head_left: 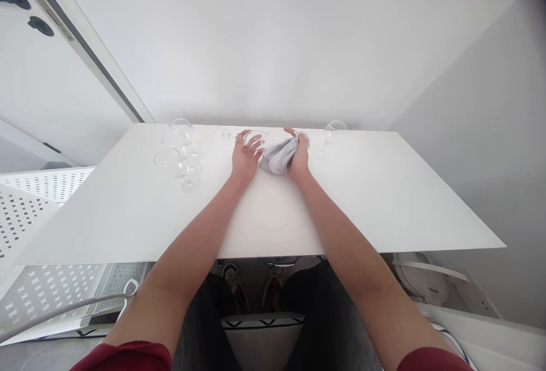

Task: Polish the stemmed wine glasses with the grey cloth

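While the left hand (pixel 246 157) curves about a clear, stemmed drinking glass (pixel 229 135) turned on its side, foot to the left and bowl toward the right, the right hand (pixel 301 157) grips a bunched, pale grey cloth (pixel 279 157); the left fingers are bent and partly spread, though how firmly they press I cannot tell; the right thumb and fingers pinch the cloth's folds; the glass is over the back part of a white, rectangular tabletop (pixel 273 211), and whether it rests on the surface is unclear; for good handling, I judge that the left grip should be light yet steady, shared among several fingers, since a slim stem would likely take twisting badly; the cloth would best meet the bowl in soft, loose folds, never a hard knot; with a group of clear, long-stemmed glasses (pixel 181 155) to the left and a single clear, upright glass (pixel 335 131) to the right, small wrist movements seem wise, and staying low over the tabletop should soften any slip.
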